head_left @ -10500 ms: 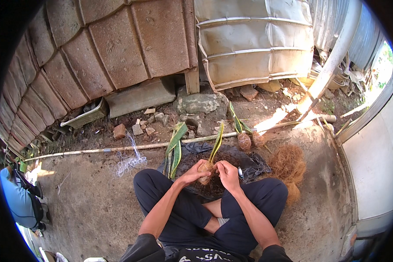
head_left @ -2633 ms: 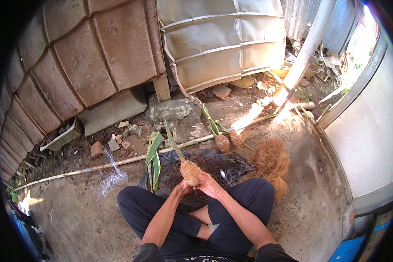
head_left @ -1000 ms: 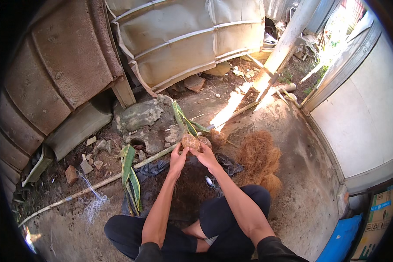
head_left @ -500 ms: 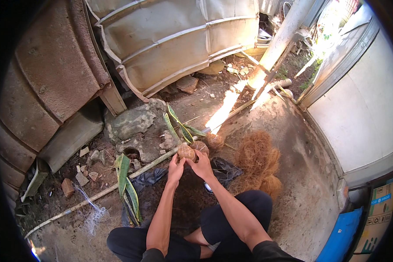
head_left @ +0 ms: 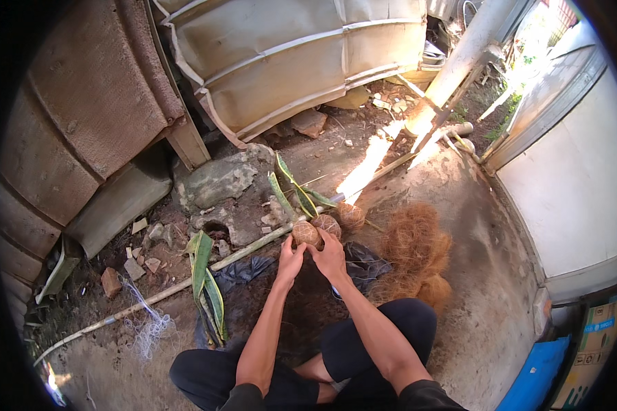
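Note:
A brown fibre ball (head_left: 306, 233) wound with pale string sits at the far end of my reach, beside the pipe. My left hand (head_left: 290, 264) grips its near left side, fingers curled against it. From the near right, my right hand (head_left: 329, 257) closes on the same ball, the thumbs almost meeting. A second string-wound ball (head_left: 328, 225) touches or nearly touches my right fingertips. Just past it lies a third ball (head_left: 351, 216). To the right is a heap of loose brown coconut fibre (head_left: 415, 250).
A long thin pipe (head_left: 178, 289) crosses the ground diagonally. Cut snake plant leaves (head_left: 206, 281) lean on it, with more (head_left: 298, 188) near the balls. Tangled white string (head_left: 151, 329) lies left. Black plastic (head_left: 365, 264) lies by the fibre; rocks (head_left: 216, 179) and metal sheets (head_left: 288, 61) stand behind.
The whole view has shifted slightly, so everything appears a little farther right. Both hands stay on the same ball, with only slight finger movement.

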`<act>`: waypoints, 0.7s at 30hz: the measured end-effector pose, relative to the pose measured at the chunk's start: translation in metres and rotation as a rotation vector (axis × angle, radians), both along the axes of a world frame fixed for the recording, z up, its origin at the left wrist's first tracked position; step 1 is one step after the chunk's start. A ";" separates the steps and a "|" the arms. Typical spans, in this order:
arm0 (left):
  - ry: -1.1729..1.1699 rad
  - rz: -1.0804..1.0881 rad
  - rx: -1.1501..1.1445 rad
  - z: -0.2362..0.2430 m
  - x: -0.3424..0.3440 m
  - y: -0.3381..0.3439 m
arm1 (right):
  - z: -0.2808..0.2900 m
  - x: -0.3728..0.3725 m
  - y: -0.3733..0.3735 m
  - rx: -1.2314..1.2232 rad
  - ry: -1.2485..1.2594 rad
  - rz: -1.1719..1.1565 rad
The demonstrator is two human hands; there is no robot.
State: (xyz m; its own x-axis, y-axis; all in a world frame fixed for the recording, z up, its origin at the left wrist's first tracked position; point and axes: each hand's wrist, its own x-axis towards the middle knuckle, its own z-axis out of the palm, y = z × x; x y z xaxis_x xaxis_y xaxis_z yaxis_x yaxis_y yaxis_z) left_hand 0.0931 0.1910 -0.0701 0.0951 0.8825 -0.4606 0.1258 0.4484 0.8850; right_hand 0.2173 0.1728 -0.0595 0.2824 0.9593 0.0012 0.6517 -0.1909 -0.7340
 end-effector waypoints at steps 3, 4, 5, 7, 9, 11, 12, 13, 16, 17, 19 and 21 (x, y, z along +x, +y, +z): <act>0.002 0.012 0.023 -0.009 -0.002 0.000 | -0.006 -0.002 0.001 0.066 -0.012 -0.013; -0.030 0.023 0.019 -0.012 -0.002 0.001 | -0.008 -0.001 0.002 0.063 -0.015 -0.006; -0.063 0.034 0.016 -0.014 -0.002 0.002 | -0.009 -0.001 0.003 0.060 -0.018 -0.001; -0.100 0.043 0.008 -0.016 -0.002 0.002 | -0.009 -0.001 0.004 0.061 -0.013 0.014; -0.108 0.040 -0.003 -0.015 -0.002 0.003 | -0.006 -0.003 0.002 0.068 0.003 0.034; -0.118 0.026 -0.025 -0.009 -0.002 0.003 | -0.005 -0.004 0.002 0.069 0.064 0.046; -0.123 0.019 -0.035 -0.005 -0.003 0.004 | -0.004 -0.004 0.002 0.069 0.095 0.052; -0.117 0.011 -0.043 -0.005 -0.004 0.005 | -0.004 -0.004 0.001 0.076 0.081 0.058; -0.105 -0.002 -0.064 -0.006 -0.004 0.005 | -0.005 -0.004 -0.001 0.091 0.009 0.081; -0.105 0.002 -0.069 -0.008 -0.003 0.004 | -0.006 -0.003 -0.002 0.090 -0.035 0.094; -0.127 -0.010 -0.078 -0.010 -0.004 0.002 | -0.007 -0.003 -0.003 0.091 -0.086 0.093; -0.172 -0.042 -0.085 -0.011 -0.007 0.001 | -0.006 -0.004 -0.003 0.095 -0.098 0.067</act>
